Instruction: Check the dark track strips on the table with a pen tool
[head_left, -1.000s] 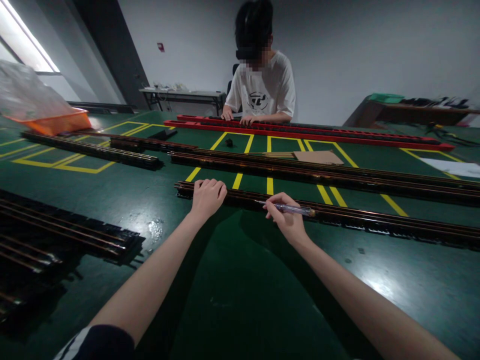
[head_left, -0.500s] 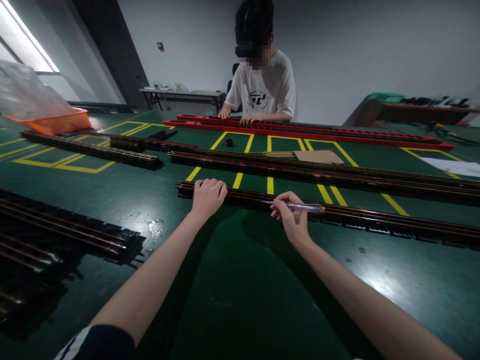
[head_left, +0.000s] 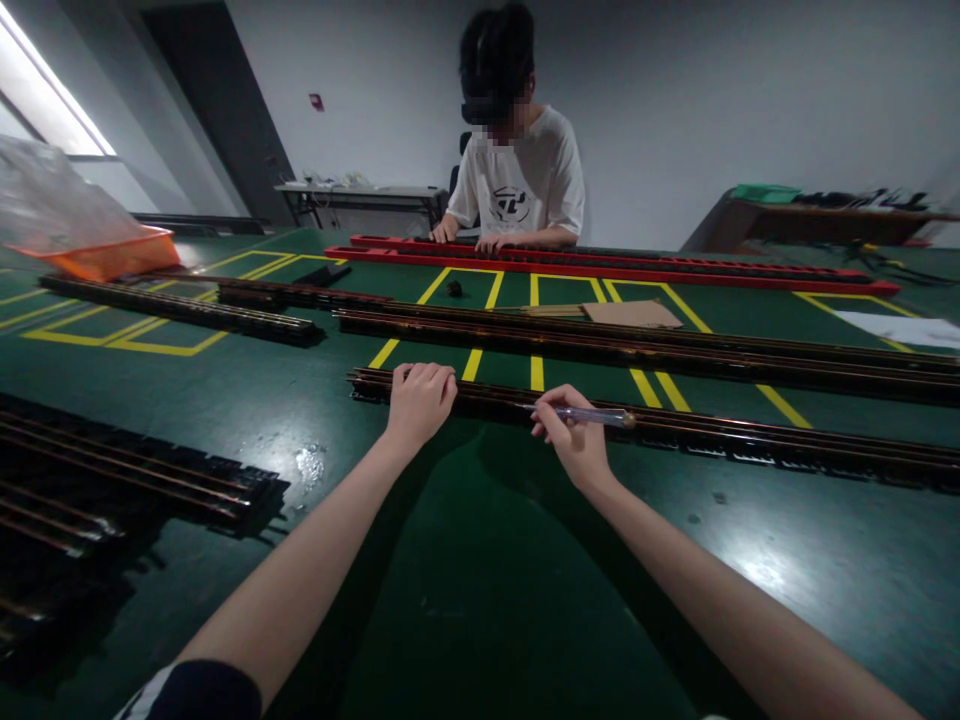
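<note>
A long black rail with copper-coloured strips (head_left: pixel 697 433) lies across the green table in front of me. Near its left end my left hand (head_left: pixel 422 403) is closed over it, fingers bent over the far side. My right hand (head_left: pixel 576 440) grips a screwdriver (head_left: pixel 600 415) with a clear purplish handle, held nearly level. Its thin shaft points left along the rail, between my two hands. Whether the tip touches the rail is too small to tell.
Behind lies another long rail (head_left: pixel 637 352), with a cardboard piece (head_left: pixel 634 314) beyond it. Several black rails (head_left: pixel 172 460) lie at left; an orange bin (head_left: pixel 112 255) stands farther back. Across the table a person (head_left: pixel 517 180) has both hands at a red channel (head_left: pixel 637 266).
My right hand and the screwdriver have shifted slightly left along the rail. My left hand keeps its place on the rail. The whole view has moved a little.
</note>
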